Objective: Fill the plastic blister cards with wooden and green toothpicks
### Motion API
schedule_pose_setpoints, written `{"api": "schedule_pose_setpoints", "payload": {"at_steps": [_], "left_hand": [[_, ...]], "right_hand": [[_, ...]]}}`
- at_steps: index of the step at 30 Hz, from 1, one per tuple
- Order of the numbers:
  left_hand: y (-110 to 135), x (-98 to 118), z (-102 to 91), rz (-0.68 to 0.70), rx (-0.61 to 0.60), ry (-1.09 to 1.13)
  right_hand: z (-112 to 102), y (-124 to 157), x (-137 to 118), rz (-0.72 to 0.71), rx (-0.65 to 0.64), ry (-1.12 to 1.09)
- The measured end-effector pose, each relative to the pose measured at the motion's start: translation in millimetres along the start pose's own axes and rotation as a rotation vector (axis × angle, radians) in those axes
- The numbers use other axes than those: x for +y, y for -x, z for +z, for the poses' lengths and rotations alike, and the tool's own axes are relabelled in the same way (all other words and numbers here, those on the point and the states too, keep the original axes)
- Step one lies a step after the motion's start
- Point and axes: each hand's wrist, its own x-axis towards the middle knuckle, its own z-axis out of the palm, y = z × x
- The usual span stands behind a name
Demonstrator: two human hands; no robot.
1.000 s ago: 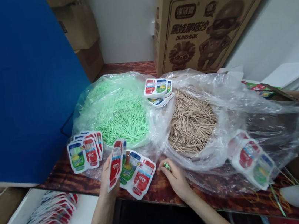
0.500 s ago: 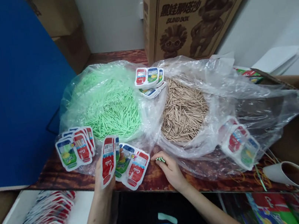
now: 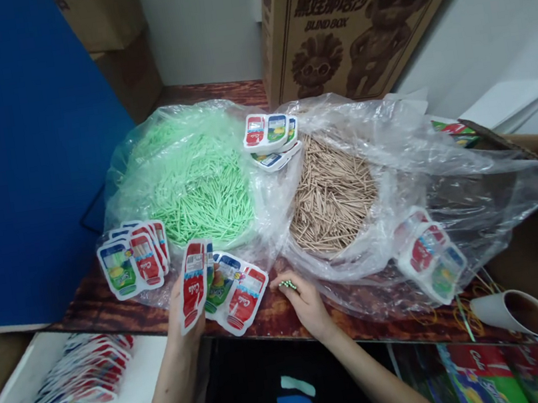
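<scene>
My left hand [image 3: 179, 314] is closed around printed drink-shaped cards; the red "Cola" card panel [image 3: 194, 288] faces up, tilted. Beside it, an unfolded card [image 3: 239, 293] with a green and a red half spreads to the right; whether the hand grips this one too, I cannot tell. My right hand [image 3: 308, 303] pinches a small bundle of thin green sticks [image 3: 287, 285], their ends showing at the fingertips. Behind the hands lie a clear bag of light green sticks [image 3: 208, 200] and a clear bag of brown sticks [image 3: 331, 195].
Card stacks lie at the left [image 3: 129, 263], between the bags [image 3: 266, 133] and at the right [image 3: 431, 256]. A paper cup [image 3: 497, 309] of brown liquid lies tilted near rubber bands. A large cardboard box [image 3: 327, 51] stands behind; more cards [image 3: 86, 377] fill a white bin.
The view has shifted slightly. Both hands keep nearly the same pose, still holding the cards and the green sticks.
</scene>
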Motion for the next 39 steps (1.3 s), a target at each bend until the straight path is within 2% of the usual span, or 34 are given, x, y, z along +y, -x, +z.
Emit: {"api": "schedule_pose_setpoints", "payload": {"at_steps": [5,11,17,20,22,24,28,31,33,35,39], "left_hand": [[2.0,6.3,7.7,-0.027,0.075,0.008],[6.6,11.6,17.0,-0.064,0.108,-0.025],[13.3,18.9,20.5,-0.131,0.045,-0.095],[15.4,25.5,22.8,-0.142,0.042,-0.086],[15.4,28.3,22.1,-0.143,0.051,-0.07],[14.9,30.2,20.2,-0.139,0.074,-0.057],[15.9,34.7,17.1,-0.134,0.102,-0.037],[18.6,39.3,16.5,-0.155,0.108,-0.032],[20.3,42.5,16.2,-0.164,0.113,-0.02],[21.3,45.6,15.7,-0.159,0.115,-0.008],[21.3,50.2,13.7,-0.149,0.126,-0.013]], "right_hand": [[0.2,0.2,-0.6,0.006,0.003,0.008],[0.1,-0.6,-0.1,0.019,0.009,0.016],[2.4,1.5,3.0,0.014,0.024,-0.029],[2.3,-3.7,1.9,0.066,0.049,-0.073],[-0.7,-16.6,-6.3,0.09,0.04,-0.094],[-6.0,-38.3,-22.5,0.056,-0.01,-0.046],[-12.6,-98.9,-66.8,-0.164,-0.107,0.232],[-5.1,-143.7,-91.2,-0.264,-0.245,0.528],[5.6,-167.0,-98.1,-0.309,-0.405,0.798],[18.1,-183.7,-98.2,-0.324,-0.502,0.935],[41.4,-197.3,-88.3,-0.322,-0.554,1.017]]}}
